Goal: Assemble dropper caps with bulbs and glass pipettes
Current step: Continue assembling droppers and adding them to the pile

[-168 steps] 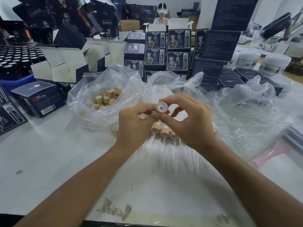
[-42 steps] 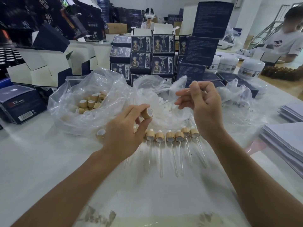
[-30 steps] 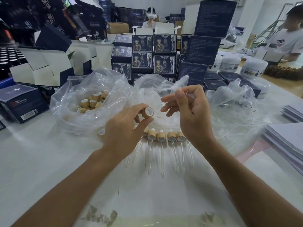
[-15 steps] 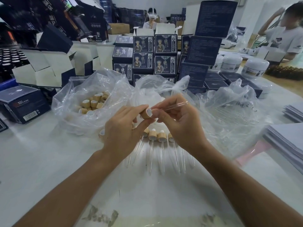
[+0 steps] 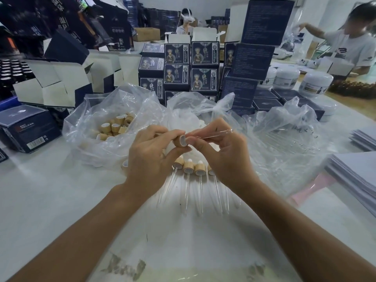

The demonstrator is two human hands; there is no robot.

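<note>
My left hand (image 5: 149,159) pinches a wooden dropper cap (image 5: 179,141) with its white-lined opening turned to the right. My right hand (image 5: 221,157) holds a clear glass pipette (image 5: 213,134) between thumb and fingers, its near end at the cap's opening and its tip pointing up to the right. Below my hands, several finished droppers (image 5: 189,169) lie in a row on the white table, caps away from me, glass tubes toward me. A clear bag of loose wooden caps (image 5: 114,127) sits to the left.
A clear bag with white bulbs (image 5: 189,117) lies behind my hands, and a bag of glass pipettes (image 5: 289,139) to the right. Dark blue boxes (image 5: 191,64) are stacked behind. A paper stack (image 5: 358,169) lies at the right. A person (image 5: 350,47) stands at the far right.
My right hand brought the pipette from the right bag to the cap in my left hand. The pipette's end now meets the cap's opening.
</note>
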